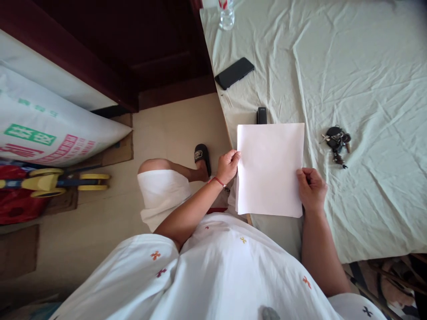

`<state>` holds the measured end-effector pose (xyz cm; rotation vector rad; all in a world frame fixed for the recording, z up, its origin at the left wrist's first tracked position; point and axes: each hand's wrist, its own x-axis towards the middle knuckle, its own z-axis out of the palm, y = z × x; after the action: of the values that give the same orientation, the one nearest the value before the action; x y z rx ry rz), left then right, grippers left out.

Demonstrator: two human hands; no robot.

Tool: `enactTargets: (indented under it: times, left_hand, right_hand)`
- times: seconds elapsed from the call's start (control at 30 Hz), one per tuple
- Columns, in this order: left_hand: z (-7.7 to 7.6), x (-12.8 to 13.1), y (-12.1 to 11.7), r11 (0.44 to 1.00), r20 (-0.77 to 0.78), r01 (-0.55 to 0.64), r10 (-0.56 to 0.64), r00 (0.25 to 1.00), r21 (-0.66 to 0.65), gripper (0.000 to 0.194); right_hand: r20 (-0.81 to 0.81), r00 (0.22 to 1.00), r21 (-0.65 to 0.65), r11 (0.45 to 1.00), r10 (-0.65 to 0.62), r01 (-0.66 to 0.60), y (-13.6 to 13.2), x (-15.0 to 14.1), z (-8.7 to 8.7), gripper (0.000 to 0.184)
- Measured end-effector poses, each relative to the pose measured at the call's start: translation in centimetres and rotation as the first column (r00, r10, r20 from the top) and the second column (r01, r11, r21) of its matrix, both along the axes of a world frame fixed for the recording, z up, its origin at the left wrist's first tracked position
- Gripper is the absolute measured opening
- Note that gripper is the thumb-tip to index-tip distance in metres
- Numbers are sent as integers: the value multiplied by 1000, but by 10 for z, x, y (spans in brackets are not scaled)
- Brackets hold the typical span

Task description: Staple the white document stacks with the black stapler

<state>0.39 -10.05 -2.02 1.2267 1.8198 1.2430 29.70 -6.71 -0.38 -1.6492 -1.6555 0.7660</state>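
Observation:
A small stack of white paper sheets (270, 171) is held up over the near edge of the cloth-covered table. My left hand (228, 166) pinches its left edge, thumb on top. On the opposite edge, a little lower, my right hand (312, 189) grips the sheets with the fingers curled behind. Both sets of fingers are partly hidden by the paper. Just past the top edge of the sheets a black stapler-like object (262, 115) sticks out, its near part covered. The sheets' faces look blank.
On the pale tablecloth (367, 89) lie a black phone (235, 73) and a bunch of keys (337, 141). A plastic water bottle (227, 15) stands at the far edge. Left on the floor are a large white sack (60, 120) and a yellow wheeled toy (50, 183).

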Motion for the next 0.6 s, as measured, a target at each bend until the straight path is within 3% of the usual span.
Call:
enactTargets:
  times: [0.23,0.43,0.6]
  left_hand:
    - [-8,-2,1,1000,82,11,-9,997,-29,66]
    - [-24,-5,1,997,202,38,-25,979,-64,58]
    - [-21,-8,1,996,131,71,-64,989,-47,58]
  right_hand:
    - [20,1000,22,1000,12,-13,1,0,-1,35]
    - [16,1000,23,999,24,-25,0,1,-5,35]
    - [33,999,30,999,25,-26,0,4,-10,34]
